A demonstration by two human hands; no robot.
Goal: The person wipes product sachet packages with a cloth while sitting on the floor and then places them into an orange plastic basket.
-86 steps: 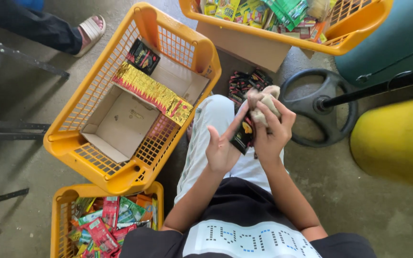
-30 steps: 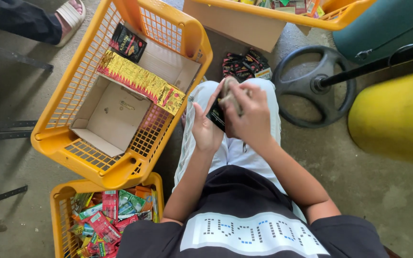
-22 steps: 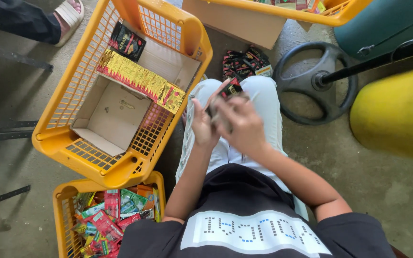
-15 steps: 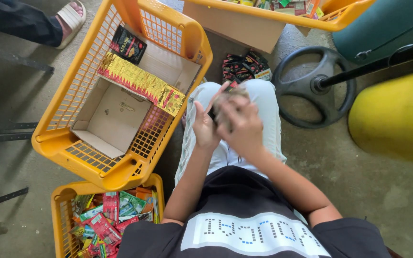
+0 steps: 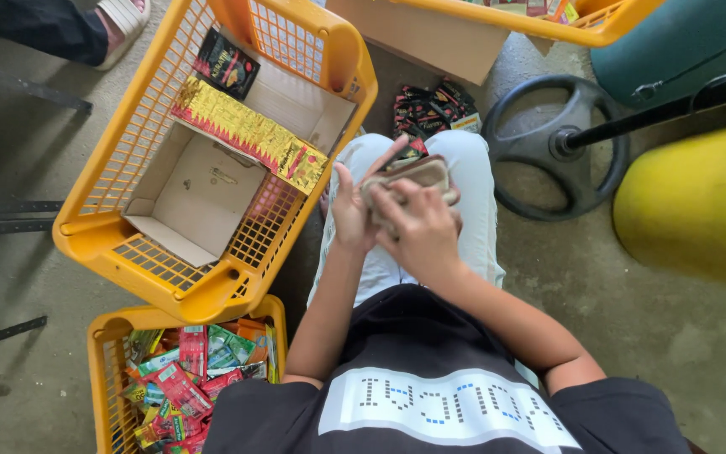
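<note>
Tan packet stack [image 5: 409, 178], pinched between left hand [image 5: 351, 214] and right hand [image 5: 418, 235] fingers [image 5: 388, 202]

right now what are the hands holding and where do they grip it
Both hands hold a small stack of dark packets over the lap: the left hand clasps its left end, and the right hand covers it from below and the right.

The yellow basket [image 5: 212, 290] is showing as matt moulded plastic lattice, and the box [image 5: 203, 189] sitting inside it is looking like plain, dull cardboard, with a glossy gold foil strip [image 5: 249, 134] shining across its top edge. The sachets [image 5: 182, 382] in the lower basket are gleaming like slick plastic film, while the floor [image 5: 10, 319] is appearing as rough, stained concrete.
</note>
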